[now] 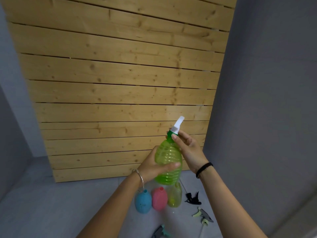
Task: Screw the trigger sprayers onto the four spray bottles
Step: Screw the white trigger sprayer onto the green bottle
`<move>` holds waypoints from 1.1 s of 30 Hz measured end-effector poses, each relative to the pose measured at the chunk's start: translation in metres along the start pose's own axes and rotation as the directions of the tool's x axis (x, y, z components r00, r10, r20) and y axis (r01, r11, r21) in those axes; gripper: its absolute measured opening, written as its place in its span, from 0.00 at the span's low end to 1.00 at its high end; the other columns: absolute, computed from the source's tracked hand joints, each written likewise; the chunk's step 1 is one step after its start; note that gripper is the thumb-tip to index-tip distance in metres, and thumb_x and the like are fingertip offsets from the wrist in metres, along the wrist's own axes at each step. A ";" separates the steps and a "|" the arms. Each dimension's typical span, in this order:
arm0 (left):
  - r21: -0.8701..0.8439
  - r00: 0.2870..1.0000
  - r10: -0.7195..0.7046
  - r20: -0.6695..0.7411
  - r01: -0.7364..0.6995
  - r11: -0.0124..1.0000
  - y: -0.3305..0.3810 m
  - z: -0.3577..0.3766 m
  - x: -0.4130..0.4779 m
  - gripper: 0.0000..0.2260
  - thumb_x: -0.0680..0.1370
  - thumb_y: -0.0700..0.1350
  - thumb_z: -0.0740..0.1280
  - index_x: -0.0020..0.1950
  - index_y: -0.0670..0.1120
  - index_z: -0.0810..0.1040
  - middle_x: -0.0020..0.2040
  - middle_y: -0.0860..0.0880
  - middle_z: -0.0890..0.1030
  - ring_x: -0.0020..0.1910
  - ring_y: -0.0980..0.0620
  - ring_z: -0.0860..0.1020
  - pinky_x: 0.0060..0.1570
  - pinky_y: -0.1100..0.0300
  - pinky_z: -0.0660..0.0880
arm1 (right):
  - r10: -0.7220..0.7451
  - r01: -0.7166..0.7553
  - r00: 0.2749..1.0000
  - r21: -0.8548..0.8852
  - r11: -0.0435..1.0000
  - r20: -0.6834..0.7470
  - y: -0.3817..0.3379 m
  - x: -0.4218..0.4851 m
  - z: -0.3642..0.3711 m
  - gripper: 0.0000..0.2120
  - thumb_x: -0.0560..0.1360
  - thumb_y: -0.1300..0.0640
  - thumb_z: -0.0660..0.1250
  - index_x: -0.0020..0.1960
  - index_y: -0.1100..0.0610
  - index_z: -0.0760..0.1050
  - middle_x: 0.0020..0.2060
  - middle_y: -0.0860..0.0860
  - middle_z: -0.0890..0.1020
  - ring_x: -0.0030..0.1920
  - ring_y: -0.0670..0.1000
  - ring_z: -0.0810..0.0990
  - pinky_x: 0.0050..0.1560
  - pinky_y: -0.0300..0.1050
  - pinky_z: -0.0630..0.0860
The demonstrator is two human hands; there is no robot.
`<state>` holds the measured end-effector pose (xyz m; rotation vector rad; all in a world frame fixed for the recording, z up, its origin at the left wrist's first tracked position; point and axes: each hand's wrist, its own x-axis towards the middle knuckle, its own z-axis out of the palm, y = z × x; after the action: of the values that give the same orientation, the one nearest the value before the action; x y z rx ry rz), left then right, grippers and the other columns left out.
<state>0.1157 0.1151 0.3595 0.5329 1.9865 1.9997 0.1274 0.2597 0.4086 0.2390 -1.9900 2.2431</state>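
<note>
Before the plank wall [120,83], left hand [151,166] clamps the upright green bottle [169,162]; right hand [187,146] pinches the sprayer collar [171,133] directly above, coaxial with the neck.

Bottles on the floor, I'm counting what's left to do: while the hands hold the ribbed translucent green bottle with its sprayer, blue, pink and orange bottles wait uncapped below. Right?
Not quite: the head view shows the third waiting bottle is translucent yellow, not orange. The blue bottle and pink bottle do stand uncapped beside it.

We have one head-worn wide-angle view, looking forward and down, close over both forearms, facing a wooden slat panel [120,83] and grey floor [51,203].
</note>
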 end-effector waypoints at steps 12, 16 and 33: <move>0.067 0.997 -0.017 0.078 0.012 0.998 0.015 -0.011 -0.006 0.40 0.57 0.48 0.82 0.66 0.54 0.69 0.56 0.51 0.82 0.54 0.55 0.81 0.54 0.58 0.78 | 0.031 -0.029 0.992 -0.015 0.999 0.122 -0.014 0.001 -0.017 0.15 0.76 0.55 0.63 0.61 0.55 0.76 0.54 0.51 0.83 0.54 0.46 0.81 0.54 0.39 0.78; -0.112 0.954 -0.087 0.288 0.123 0.986 0.025 -0.017 -0.011 0.38 0.57 0.49 0.81 0.64 0.49 0.72 0.56 0.47 0.82 0.55 0.48 0.80 0.54 0.53 0.78 | 0.068 -0.087 0.977 0.087 0.992 0.201 -0.018 0.001 -0.019 0.21 0.73 0.53 0.63 0.65 0.59 0.73 0.53 0.50 0.83 0.56 0.48 0.80 0.55 0.42 0.78; 0.204 0.976 0.200 -0.089 -0.179 0.962 0.020 -0.006 -0.009 0.39 0.61 0.43 0.80 0.63 0.63 0.65 0.54 0.55 0.79 0.48 0.64 0.80 0.45 0.72 0.75 | -0.030 0.034 0.997 -0.046 0.998 0.073 -0.021 0.003 -0.003 0.12 0.78 0.58 0.60 0.60 0.57 0.76 0.51 0.52 0.83 0.52 0.47 0.81 0.57 0.42 0.77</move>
<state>0.1228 0.1055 0.3784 0.6969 2.2926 1.9909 0.1284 0.2654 0.4289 0.3492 -2.0565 2.1957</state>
